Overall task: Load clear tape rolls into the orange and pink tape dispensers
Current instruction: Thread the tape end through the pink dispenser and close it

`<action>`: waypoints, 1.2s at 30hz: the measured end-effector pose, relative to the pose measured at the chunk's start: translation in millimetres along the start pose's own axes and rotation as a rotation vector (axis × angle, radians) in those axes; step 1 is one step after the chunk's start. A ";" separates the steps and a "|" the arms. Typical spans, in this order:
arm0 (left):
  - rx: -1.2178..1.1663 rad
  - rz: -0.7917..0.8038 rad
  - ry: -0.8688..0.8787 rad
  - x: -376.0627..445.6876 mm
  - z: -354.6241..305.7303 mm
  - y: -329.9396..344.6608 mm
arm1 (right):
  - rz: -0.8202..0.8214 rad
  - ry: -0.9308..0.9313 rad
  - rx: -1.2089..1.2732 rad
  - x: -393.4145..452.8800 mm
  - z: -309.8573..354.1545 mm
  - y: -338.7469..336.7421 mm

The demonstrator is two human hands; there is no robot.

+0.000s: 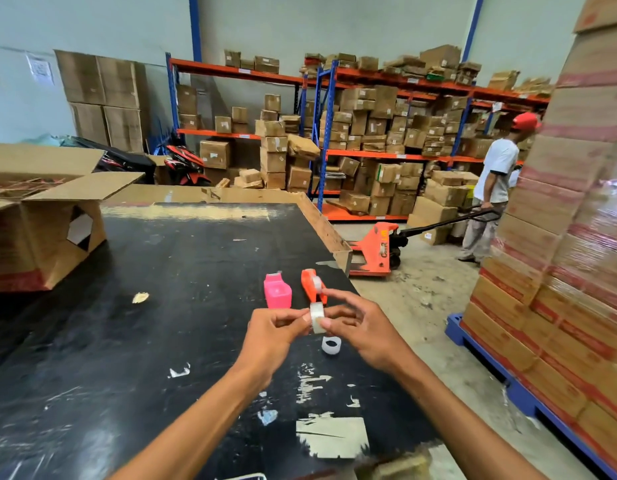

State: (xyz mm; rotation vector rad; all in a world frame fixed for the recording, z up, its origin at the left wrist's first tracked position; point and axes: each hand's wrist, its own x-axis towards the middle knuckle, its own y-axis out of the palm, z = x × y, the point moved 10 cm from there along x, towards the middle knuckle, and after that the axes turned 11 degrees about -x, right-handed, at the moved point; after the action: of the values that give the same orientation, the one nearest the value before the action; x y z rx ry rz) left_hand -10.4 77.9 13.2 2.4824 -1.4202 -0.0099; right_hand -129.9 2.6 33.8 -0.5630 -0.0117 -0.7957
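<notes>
Both forearms reach over the black table (pixel 127 306); the left hand (pixel 272 336) and right hand (pixel 360 329) pinch one clear tape roll (pixel 316 318) between their fingertips. A second roll (pixel 331 345) lies just below them. Just beyond stand the pink dispenser (pixel 277 291) and orange dispenser (pixel 313 284). The roll looks light, rigid and slick, best gripped by its rim.

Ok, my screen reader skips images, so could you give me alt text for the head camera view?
Both hands, left hand and right hand, hold a clear tape roll above a black table. Beyond them stand a pink dispenser and an orange dispenser; a second roll lies below, in a warehouse.
</notes>
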 end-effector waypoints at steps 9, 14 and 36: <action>-0.140 0.001 -0.048 -1.9 -13.7 9.4 | -0.208 -0.050 -0.029 2.3 9.5 -8.5; -0.089 0.003 -0.017 -0.9 -19.5 10.4 | -0.214 -0.108 -0.084 6.2 13.6 -7.0; -0.092 -0.085 -0.089 39.4 -3.1 26.6 | -0.085 -0.107 0.148 40.3 -11.3 -35.2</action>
State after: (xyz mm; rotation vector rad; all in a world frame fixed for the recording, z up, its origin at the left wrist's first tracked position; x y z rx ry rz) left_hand -12.0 32.6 27.9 2.4923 -1.3151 -0.2015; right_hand -127.5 -49.7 49.5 -0.4667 -0.1929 -0.8395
